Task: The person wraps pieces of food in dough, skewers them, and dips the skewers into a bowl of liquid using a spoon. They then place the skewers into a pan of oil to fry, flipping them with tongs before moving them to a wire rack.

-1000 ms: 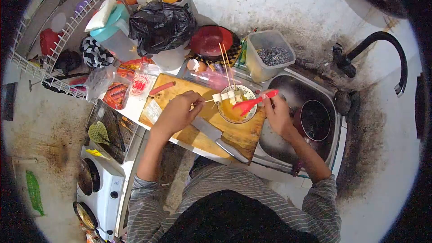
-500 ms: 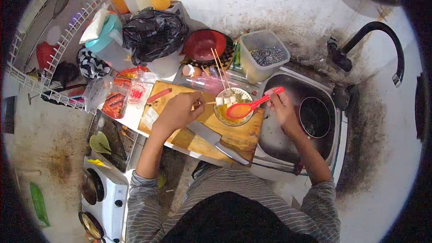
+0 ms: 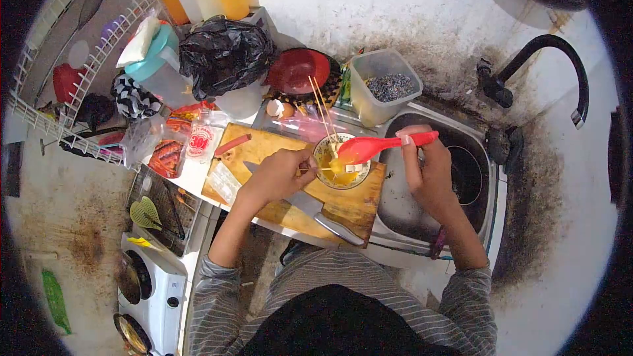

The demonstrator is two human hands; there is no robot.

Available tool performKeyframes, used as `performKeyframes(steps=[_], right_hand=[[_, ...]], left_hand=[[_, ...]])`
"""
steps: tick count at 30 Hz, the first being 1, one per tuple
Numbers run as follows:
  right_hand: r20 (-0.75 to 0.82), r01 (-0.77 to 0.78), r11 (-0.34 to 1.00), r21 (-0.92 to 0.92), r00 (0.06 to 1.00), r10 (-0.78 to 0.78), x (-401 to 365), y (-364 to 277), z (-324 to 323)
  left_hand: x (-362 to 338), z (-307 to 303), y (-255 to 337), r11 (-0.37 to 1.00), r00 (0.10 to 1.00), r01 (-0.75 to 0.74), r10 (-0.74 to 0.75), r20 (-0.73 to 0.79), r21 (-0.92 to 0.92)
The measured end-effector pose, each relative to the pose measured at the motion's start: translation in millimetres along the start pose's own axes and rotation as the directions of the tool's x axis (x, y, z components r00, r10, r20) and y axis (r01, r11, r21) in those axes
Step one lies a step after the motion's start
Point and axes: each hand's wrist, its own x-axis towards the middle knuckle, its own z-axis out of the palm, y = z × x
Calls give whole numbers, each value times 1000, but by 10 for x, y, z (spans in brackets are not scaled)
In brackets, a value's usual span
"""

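A thin wooden skewer (image 3: 318, 169) is pinched between the fingers of the left hand (image 3: 277, 175), and its far end, threaded with pale cubes, is dipped into the yellow liquid of a small patterned bowl (image 3: 318, 155). A red spoon (image 3: 389, 143) is gripped by its handle in the closed fingers of the right hand (image 3: 428, 171) and is held just above the bowl, with its scoop over the rim. The bowl is set at the right end of a wooden cutting board (image 3: 349, 207) on the counter (image 3: 195, 170). A knife (image 3: 316, 211) is laid across the board, close under the left hand. Just right of the board, a metal sink (image 3: 402, 211) is seen below the right hand. Behind the bowl, a clear plastic container (image 3: 386, 86) of dark grains and a red dish (image 3: 297, 69) are placed.
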Motion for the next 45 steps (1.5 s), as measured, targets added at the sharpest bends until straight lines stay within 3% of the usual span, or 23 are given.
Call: performKeyframes(steps=[2,5,9,15,17,20,24,26,27,29,30,32,38,41,45], right_hand=[[-42,128,989,-73,991,-131,5,7,4],[-40,170,972,-165,983,-179,18,12,-27],[-59,156,973,-173,984,-168,19,44,-42],[-15,31,987,-157,999,-34,-67,128,41],[67,154,970,-187,987,-144,-105,239,121],[129,225,951,-211,971,-202,-184,312,291],[149,232,944,-234,968,-201,-237,453,475],[155,-89,988,-123,982,108,-241,512,521],[149,-88,989,-122,983,106,-241,576,539],[184,-310,943,120,941,285,-240,722,536],[184,-307,944,120,941,283,-233,759,521],[150,-303,898,319,952,267,-227,806,497],[33,-251,938,239,968,250,-73,734,396],[75,-300,926,231,954,290,-38,680,431],[39,-242,947,212,970,239,-33,652,489]], left_hand=[[1,-14,5,1000,1000,13,-13,18,-14],[-22,-34,-31,1000,1000,-11,11,-2,-2],[-42,-71,-97,1000,1000,15,-15,-5,0],[-48,-92,-133,999,998,50,-49,-40,9],[-33,-70,-169,1000,997,1,0,-79,3],[7,-68,-203,998,998,50,-49,-39,42],[4,-69,-237,998,998,52,-51,-36,34],[1,-87,-229,997,997,80,-80,-15,15],[0,-83,-242,997,997,76,-76,-16,19],[-4,-52,-301,999,998,43,-43,-42,2],[1,-50,-315,999,998,43,-43,-45,3],[3,-34,-333,999,997,50,-51,-55,-10],[13,0,-347,987,999,26,-20,41,-160],[19,28,-348,976,996,67,-52,76,-208],[5,75,-367,976,999,34,-37,-10,-217]])
